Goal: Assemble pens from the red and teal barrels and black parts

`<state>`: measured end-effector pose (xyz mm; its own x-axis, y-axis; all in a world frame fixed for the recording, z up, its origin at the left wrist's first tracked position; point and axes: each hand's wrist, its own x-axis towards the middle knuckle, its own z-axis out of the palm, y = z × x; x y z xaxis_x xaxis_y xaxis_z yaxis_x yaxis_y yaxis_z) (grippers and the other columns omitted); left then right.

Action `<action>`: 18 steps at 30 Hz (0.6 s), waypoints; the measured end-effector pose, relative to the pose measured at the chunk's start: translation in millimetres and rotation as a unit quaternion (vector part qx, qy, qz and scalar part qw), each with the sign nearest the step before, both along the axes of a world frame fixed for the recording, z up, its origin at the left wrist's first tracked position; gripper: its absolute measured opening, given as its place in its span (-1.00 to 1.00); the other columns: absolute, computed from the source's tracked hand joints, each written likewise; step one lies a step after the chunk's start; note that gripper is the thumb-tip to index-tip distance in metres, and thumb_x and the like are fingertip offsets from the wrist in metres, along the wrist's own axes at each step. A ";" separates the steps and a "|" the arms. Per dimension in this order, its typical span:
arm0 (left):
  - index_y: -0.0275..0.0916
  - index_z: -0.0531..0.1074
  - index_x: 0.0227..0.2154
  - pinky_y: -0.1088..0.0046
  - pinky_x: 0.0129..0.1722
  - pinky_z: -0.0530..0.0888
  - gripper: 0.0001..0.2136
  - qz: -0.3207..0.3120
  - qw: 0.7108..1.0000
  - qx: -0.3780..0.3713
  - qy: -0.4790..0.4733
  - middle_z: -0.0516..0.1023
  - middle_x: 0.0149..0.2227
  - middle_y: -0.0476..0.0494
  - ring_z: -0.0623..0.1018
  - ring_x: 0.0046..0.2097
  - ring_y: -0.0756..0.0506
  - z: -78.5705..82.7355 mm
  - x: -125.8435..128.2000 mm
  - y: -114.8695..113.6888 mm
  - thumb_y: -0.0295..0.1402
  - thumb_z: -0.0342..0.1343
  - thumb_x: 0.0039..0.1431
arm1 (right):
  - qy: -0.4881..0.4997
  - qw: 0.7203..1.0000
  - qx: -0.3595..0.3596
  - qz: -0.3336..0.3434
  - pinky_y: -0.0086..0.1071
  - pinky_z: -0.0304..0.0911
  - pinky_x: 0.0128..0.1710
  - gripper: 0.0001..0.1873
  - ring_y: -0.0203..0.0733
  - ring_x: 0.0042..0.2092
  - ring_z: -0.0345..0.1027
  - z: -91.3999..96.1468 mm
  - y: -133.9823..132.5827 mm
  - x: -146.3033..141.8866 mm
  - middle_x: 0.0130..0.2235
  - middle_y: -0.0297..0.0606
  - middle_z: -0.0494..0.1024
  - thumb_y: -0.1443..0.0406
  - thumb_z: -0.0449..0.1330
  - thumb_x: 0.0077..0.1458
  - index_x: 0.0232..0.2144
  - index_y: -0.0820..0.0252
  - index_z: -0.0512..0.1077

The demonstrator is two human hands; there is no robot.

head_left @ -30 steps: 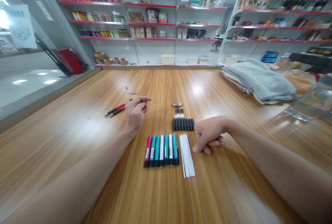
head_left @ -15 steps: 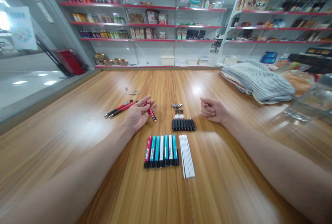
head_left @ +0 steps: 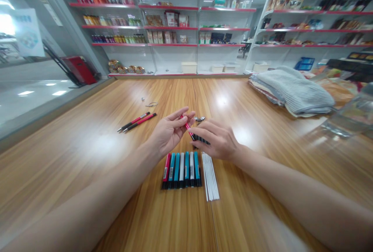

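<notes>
My left hand [head_left: 169, 133] holds a red pen barrel [head_left: 187, 126] between thumb and fingers, its black end slanting down to the right. My right hand [head_left: 218, 139] is at that black end, thumb below and fingers above, apart from each other. Under my right hand, a row of black grips [head_left: 201, 140] is partly hidden. Small metal tips [head_left: 199, 119] show just behind. Nearer to me lie several red, teal and white pen barrels [head_left: 181, 168] in a row, beside a bundle of thin white refills [head_left: 210, 178].
Two red-and-black pens [head_left: 136, 121] lie to the left, with a thin ring-shaped piece [head_left: 151, 104] behind them. Folded striped cloth [head_left: 294, 90] and a clear container [head_left: 346, 116] stand at the right. Stocked shelves [head_left: 171, 28] rise beyond the table's far edge.
My left hand has moved right with the red pen barrel. My right hand has come in from the right, its closed fingers now spread, to the barrel's black end.
</notes>
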<state>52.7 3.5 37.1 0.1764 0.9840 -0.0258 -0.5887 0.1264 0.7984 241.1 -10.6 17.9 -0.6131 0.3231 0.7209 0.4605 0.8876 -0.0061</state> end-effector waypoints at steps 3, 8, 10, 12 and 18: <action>-0.37 0.49 -0.16 0.44 0.02 0.50 -0.77 -0.032 0.999 0.003 0.013 0.59 -0.17 -0.25 0.56 -0.05 -0.07 0.4 0.8 -2.5 -0.65 0.04 0.16 | 0.037 0.999 0.002 -0.011 -0.25 0.31 -0.16 -0.71 -0.18 -0.18 0.38 -2.5 4.3 2.6 -0.18 -0.25 0.55 0.28 0.12 0.19 -0.02 0.08 0.40; -0.40 0.48 -0.11 0.39 0.01 0.52 -0.76 -0.137 0.986 0.008 0.091 0.56 -0.10 -0.34 0.56 -0.04 -0.12 -10.1 -14.6 5.8 -0.61 0.08 0.17 | 0.130 0.989 -0.018 -0.071 -0.26 0.28 -0.21 -0.79 -0.18 -0.27 0.35 -5.8 15.6 10.2 -0.26 -0.20 0.57 0.31 0.11 0.20 -0.13 0.18 0.46; -0.41 0.48 -0.10 0.46 -0.04 0.54 -0.76 -0.163 0.977 0.010 0.139 0.56 -0.10 -0.37 0.57 -0.07 -0.12 -17.1 -22.7 11.0 -0.60 0.12 0.15 | 0.139 0.986 -0.036 -0.086 -0.25 0.27 -0.21 -0.81 -0.17 -0.27 0.35 -7.0 19.4 12.2 -0.29 -0.20 0.57 0.29 0.10 0.22 -0.17 0.18 0.48; -0.42 0.50 -0.13 0.54 -0.12 0.56 -0.77 -0.162 0.971 0.013 0.173 0.58 -0.15 -0.38 0.60 -0.14 -0.08 -24.6 -29.8 16.1 -0.57 0.15 0.14 | 0.138 0.985 -0.051 -0.091 -0.25 0.26 -0.19 -0.80 -0.16 -0.26 0.34 -8.1 21.8 13.4 -0.27 -0.20 0.57 0.28 0.09 0.23 -0.19 0.18 0.48; -0.41 0.51 -0.19 0.58 -0.20 0.57 -0.81 -0.152 0.972 -0.004 0.178 0.60 -0.23 -0.32 0.61 -0.22 -0.05 -36.8 -38.1 23.0 -0.57 0.19 0.10 | 0.123 0.986 -0.070 -0.089 -0.25 0.26 -0.18 -0.81 -0.15 -0.23 0.33 -8.6 22.8 13.9 -0.26 -0.21 0.57 0.28 0.10 0.22 -0.19 0.17 0.48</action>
